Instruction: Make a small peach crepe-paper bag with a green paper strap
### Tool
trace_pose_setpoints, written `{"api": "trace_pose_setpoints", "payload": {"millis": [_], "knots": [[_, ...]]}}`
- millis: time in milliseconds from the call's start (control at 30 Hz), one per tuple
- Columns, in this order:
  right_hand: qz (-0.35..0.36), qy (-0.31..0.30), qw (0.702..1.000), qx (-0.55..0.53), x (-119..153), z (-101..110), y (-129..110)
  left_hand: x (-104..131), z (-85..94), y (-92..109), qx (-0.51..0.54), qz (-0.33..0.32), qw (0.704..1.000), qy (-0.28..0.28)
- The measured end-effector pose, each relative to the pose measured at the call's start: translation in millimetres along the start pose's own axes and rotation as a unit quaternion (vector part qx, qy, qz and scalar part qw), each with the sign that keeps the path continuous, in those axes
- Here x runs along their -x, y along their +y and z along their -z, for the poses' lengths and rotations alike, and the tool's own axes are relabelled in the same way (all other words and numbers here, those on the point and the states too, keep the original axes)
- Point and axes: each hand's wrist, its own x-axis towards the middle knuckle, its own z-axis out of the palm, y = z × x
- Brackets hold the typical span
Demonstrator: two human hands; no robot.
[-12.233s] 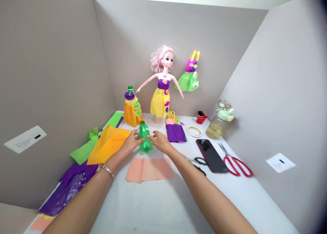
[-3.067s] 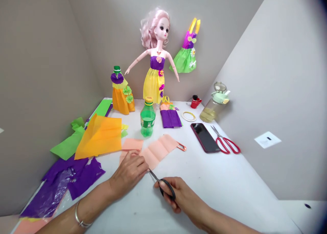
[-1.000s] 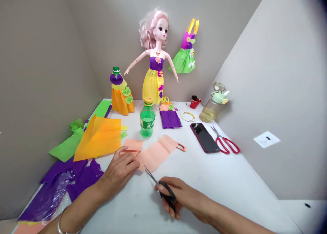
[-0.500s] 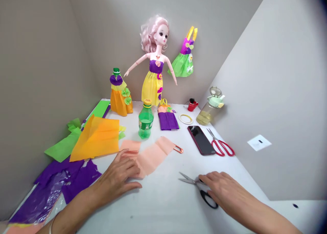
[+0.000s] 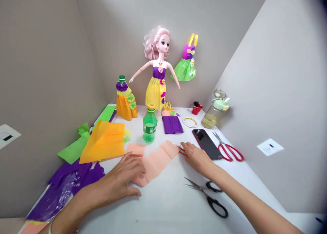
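My left hand (image 5: 125, 176) rests over the left part of a peach paper strip (image 5: 159, 160), fingers spread and thumb apart. At the strip's right end, my right hand (image 5: 198, 157) has its fingertips on a small orange-handled tool (image 5: 182, 150); its fingers are close together around the handle. Black-handled scissors (image 5: 204, 192) lie with blades parted, in front of my right forearm. Behind the strip stands a green bottle (image 5: 150, 125) with a yellow cap.
Orange paper (image 5: 104, 142), green paper (image 5: 74, 147) and purple paper (image 5: 68, 179) lie left. A phone (image 5: 207, 143), red scissors (image 5: 227, 150) and a jug (image 5: 214, 113) are right. A doll (image 5: 156, 87) and a dressed bottle (image 5: 126, 102) stand behind.
My right hand has let go of the black scissors and moved forward and left to the orange-handled tool. My left hand stays at the peach paper. The camera view has shifted slightly.
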Motion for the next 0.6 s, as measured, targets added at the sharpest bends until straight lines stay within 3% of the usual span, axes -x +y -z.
{"api": "trace_pose_setpoints", "payload": {"millis": [200,267,300,367,467,533,600], "knots": [[-0.048,-0.06,0.997,-0.031,34.2,14.2,29.8,10.6,-21.5,-3.2,-0.071,0.0,0.996,0.054],[-0.038,-0.077,0.989,-0.12,48.4,18.6,34.8,12.1,-22.9,-4.4,-0.081,-0.016,0.993,0.081],[-0.025,-0.087,0.972,-0.219,54.9,19.8,34.0,13.0,-22.8,-4.4,-0.084,-0.02,0.992,0.094],[-0.004,-0.114,0.897,-0.427,66.6,19.6,24.4,15.1,-22.1,-3.3,-0.089,-0.027,0.99,0.104],[0.028,-0.153,0.802,-0.577,80.0,14.3,-7.6,18.1,-22.3,0.2,-0.091,-0.04,0.989,0.109],[0.042,-0.16,0.781,-0.603,85.7,8.5,-34.0,19.1,-23.4,2.5,-0.094,-0.045,0.987,0.119],[0.055,-0.133,0.799,-0.584,88.5,1.9,-58.5,19.1,-24.8,4.0,-0.098,-0.042,0.985,0.133]]}}
